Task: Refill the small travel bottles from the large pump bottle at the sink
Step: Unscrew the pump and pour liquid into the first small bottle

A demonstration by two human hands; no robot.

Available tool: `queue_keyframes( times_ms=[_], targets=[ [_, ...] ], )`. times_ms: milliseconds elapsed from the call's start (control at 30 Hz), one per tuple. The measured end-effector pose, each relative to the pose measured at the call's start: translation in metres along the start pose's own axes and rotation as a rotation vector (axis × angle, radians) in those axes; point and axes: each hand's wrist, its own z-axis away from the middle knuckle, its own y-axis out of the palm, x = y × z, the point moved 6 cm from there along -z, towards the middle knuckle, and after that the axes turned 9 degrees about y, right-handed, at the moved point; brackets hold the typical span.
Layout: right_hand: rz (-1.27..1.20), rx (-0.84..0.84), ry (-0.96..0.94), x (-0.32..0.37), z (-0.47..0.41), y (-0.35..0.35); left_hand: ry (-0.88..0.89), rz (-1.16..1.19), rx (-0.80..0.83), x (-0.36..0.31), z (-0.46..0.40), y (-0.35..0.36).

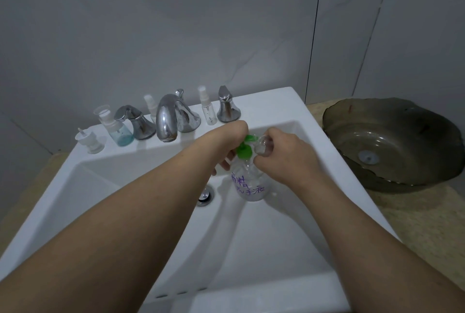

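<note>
On the back rim of the white ceramic sink (pixel 334 161), left to right: white pump cap (pixel 90 142), blue-tinted small bottle (pixel 118 127), chrome tap (pixel 167 117), clear spray bottle (pixel 206 106). Over the basin, left hand (pixel 232 140) on the green pump head (pixel 245 149) of the clear large pump bottle (pixel 249 184), grip unclear; right hand (pixel 284 155) pinching a small clear travel bottle (pixel 263 147) at the spout.

- A home bathroom: a white rectangular ceramic sink (pixel 327 141) with a curved chrome faucet (pixel 166 121) against pale grey wall panels (pixel 151 35).
- Small clear plastic spray bottles (pixel 207 107) line its ledge; a dark glass vessel basin (pixel 392 144) sits alongside on a beige speckled counter (pixel 422 214).
</note>
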Motion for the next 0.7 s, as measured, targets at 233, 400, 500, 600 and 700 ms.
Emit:
queue_keyframes(
  times_ms=[233, 400, 500, 600, 700],
  targets=[
    [0.009, -0.011, -0.018, 0.001, 0.001, -0.001, -0.007, -0.045, 0.015, -0.001, 0.003, 0.000],
    [0.005, -0.001, -0.006, -0.002, 0.000, 0.001, 0.025, -0.025, 0.012, -0.005, 0.000, 0.006],
    [0.036, 0.001, -0.012, -0.001, 0.000, 0.000, 0.010, -0.027, -0.002, -0.004, -0.003, 0.010],
    [0.037, 0.006, -0.008, -0.001, 0.001, 0.000, 0.007, -0.031, -0.019, -0.004, -0.004, 0.011],
    [0.046, 0.012, -0.009, 0.000, 0.002, -0.001, 0.021, -0.034, -0.018, -0.004, -0.004, 0.010]
  ],
)
